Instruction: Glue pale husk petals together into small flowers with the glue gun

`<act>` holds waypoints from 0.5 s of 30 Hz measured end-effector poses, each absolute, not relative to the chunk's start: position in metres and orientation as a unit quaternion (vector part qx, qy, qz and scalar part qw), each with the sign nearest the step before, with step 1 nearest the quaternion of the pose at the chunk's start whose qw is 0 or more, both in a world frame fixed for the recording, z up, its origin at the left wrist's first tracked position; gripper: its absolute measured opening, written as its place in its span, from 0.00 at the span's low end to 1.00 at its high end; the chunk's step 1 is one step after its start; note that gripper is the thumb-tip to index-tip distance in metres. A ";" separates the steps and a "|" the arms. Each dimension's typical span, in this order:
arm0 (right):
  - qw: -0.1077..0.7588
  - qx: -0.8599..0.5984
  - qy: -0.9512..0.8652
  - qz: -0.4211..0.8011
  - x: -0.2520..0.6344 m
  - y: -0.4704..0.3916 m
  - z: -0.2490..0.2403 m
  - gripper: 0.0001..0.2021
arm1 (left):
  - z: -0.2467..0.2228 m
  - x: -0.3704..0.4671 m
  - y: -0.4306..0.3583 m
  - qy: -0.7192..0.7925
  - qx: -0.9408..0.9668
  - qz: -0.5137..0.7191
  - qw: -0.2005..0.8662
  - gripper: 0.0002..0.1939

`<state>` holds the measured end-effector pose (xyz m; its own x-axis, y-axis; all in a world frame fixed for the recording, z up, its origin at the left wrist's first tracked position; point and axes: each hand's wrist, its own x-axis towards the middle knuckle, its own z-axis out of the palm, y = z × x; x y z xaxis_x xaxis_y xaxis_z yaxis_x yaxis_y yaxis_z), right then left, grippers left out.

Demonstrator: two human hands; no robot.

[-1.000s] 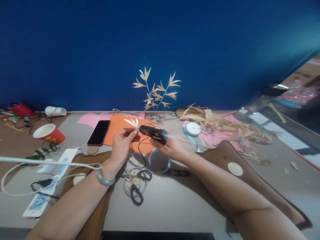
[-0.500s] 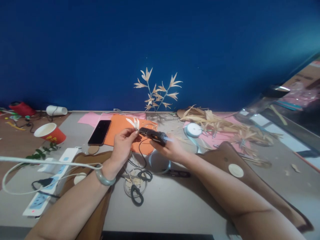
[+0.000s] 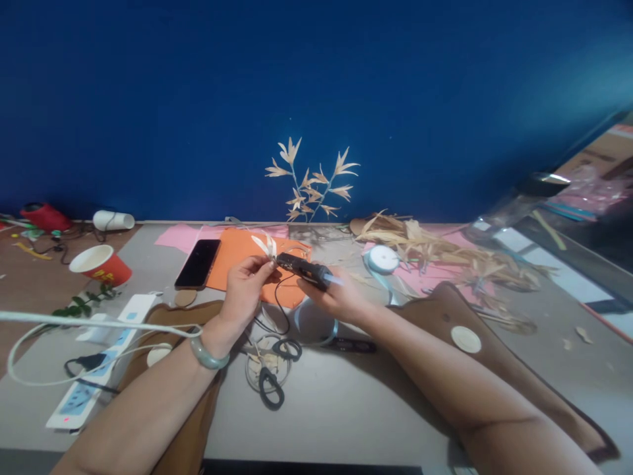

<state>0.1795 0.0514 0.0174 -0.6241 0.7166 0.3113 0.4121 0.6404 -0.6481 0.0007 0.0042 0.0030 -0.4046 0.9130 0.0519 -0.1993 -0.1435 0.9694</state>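
My left hand (image 3: 246,285) pinches the base of a small pale flower (image 3: 267,245) made of thin dried petals. In my right hand (image 3: 341,293) is a black hot glue gun (image 3: 302,265), its nose pointing left and meeting the flower's base by my left fingertips. Whether nose and flower actually touch is too small to tell. A cord hangs from the tool. Below my hands lie black-handled scissors (image 3: 271,388), resting over a clear round dish (image 3: 254,379) with dried scraps. An orange sheet (image 3: 232,247) lies behind my left hand.
Branches with dried-husk flowers (image 3: 311,191) stand against the blue wall. Dried husks (image 3: 430,247) and a ribbon spool (image 3: 384,258) lie to the right. At left are a phone (image 3: 198,264), a red paper cup (image 3: 106,265) and a power strip (image 3: 82,396); a white cable (image 3: 99,321) crosses above the strip.
The pale flower has turned slightly in my left fingers, its petals now closer together. Both hands and the glue gun keep nearly the same place; the whole view has shifted slightly.
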 end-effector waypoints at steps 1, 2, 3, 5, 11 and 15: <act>0.286 -0.327 -0.861 0.265 0.180 0.052 0.017 0.10 | 0.003 0.001 0.004 0.506 0.354 0.668 0.416 0.13; 0.286 -0.326 -0.862 0.262 0.180 0.052 0.016 0.10 | 0.003 0.000 0.004 0.506 0.354 0.668 0.416 0.13; 0.285 -0.325 -0.864 0.260 0.180 0.052 0.016 0.09 | 0.002 0.000 0.005 0.505 0.354 0.669 0.416 0.13; 0.281 -0.326 -0.866 0.256 0.180 0.051 0.015 0.10 | 0.002 0.000 0.005 0.502 0.352 0.672 0.416 0.14; 0.272 -0.326 -0.869 0.256 0.182 0.051 0.016 0.12 | 0.002 -0.001 0.006 0.502 0.349 0.673 0.417 0.15; 0.279 -0.333 -0.864 0.256 0.182 0.051 0.016 0.13 | 0.002 0.000 0.006 0.499 0.354 0.672 0.418 0.15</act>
<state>0.1817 0.0508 0.0160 -0.6235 0.7172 0.3112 0.4324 0.6480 -0.6270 -0.0004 0.0056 0.0018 -0.3997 0.9148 0.0590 -0.2080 -0.1532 0.9661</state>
